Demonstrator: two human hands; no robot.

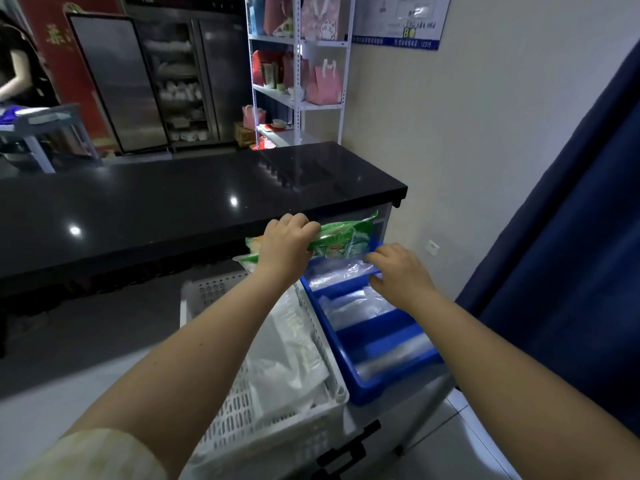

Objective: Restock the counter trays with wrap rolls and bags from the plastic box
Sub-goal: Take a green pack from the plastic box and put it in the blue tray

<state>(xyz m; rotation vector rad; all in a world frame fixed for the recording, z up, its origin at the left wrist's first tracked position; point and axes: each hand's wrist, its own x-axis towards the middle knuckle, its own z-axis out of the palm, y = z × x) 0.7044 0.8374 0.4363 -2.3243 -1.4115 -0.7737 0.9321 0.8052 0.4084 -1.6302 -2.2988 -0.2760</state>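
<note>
My left hand grips a green printed pack of bags and holds it above the far end of the blue divided tray. My right hand rests on the tray's far right rim, its fingers curled over clear plastic bags in the far compartment. More clear bags fill the middle compartment, and a clear wrap roll lies in the near one. Left of the tray stands the white slotted plastic box, holding white and clear bags.
A long black counter runs across behind the tray. A dark blue curtain hangs at the right. White shelving with pink gift bags and a steel fridge stand at the back. A person stands at far left.
</note>
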